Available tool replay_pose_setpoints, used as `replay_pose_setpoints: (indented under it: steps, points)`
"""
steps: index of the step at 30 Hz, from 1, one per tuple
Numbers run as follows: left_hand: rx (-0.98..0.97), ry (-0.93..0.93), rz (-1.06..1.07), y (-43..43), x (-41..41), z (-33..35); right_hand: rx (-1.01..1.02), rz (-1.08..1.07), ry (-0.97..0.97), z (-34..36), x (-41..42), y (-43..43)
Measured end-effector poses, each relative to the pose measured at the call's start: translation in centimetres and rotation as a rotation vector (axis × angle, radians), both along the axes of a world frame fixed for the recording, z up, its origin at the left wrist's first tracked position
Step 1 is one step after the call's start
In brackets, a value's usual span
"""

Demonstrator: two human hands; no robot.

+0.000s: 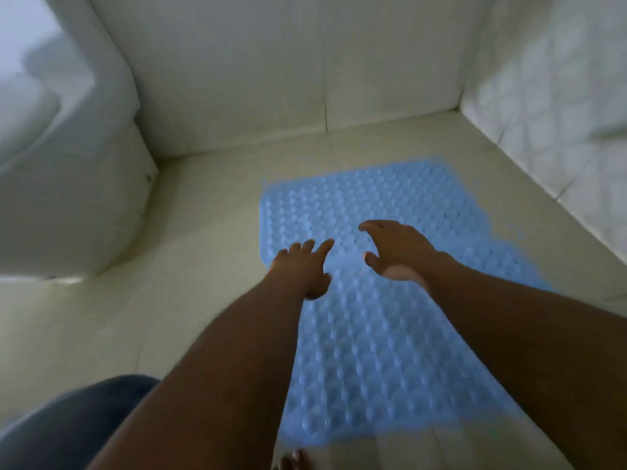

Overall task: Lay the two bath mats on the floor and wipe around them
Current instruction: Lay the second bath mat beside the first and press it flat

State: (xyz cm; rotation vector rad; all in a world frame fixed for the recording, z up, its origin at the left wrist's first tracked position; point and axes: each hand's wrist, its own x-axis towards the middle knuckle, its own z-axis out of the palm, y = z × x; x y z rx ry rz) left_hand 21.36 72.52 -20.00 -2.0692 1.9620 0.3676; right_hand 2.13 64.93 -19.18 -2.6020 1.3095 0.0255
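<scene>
Nearest to us, at about seven o'clock in the view, sits a knee in dark blue cloth, and at six o'clock a few bare toes touch the near edge of the blue mat. We count only one mat; a second is nowhere in sight, so we judge the task to be roughly at its first third, with one mat down, one still to lay, and the wiping not begun, as far as we can tell. We see no cloth or sponge anywhere.

That bubbled mat lies flat on the pale tiled floor, running from six o'clock up toward one o'clock, its far end close to the back wall and its right edge near the right wall. Its edges look blurred, so we cannot say whether every corner is pressed down.

Our left hand reaches over the mat's left edge with fingers spread, holding nothing. Our right hand hovers beside it over the middle of the mat, fingers loosely curled and empty. We cannot tell whether either palm actually touches the mat. The two hands are near one another but apart.

At nine to ten o'clock stands a white toilet, well clear of the mat, with bare floor between them where wiping is likely needed.
</scene>
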Motion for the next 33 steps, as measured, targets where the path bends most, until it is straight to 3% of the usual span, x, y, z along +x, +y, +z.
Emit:
replay_pose_setpoints:
  steps: [8, 15, 23, 33]
  points:
    - [-0.438, -0.073, 0.006, -10.1, 1.9, 23.1, -0.236, -0.088, -0.159, 23.9, 1.3, -8.4]
    - [-0.615, -0.104, 0.003, -12.3, 1.7, 35.0, -0.392, -0.107, -0.181, 34.9, 0.5, -10.4]
    - [-0.637, -0.112, 0.032, -12.1, 1.9, 38.4, -0.409, -0.114, -0.201, 38.7, 0.3, -10.2]
    - [-0.588, -0.065, 0.014, -15.0, 1.9, 32.9, -0.381, -0.111, -0.204, 34.9, 0.3, -13.0]
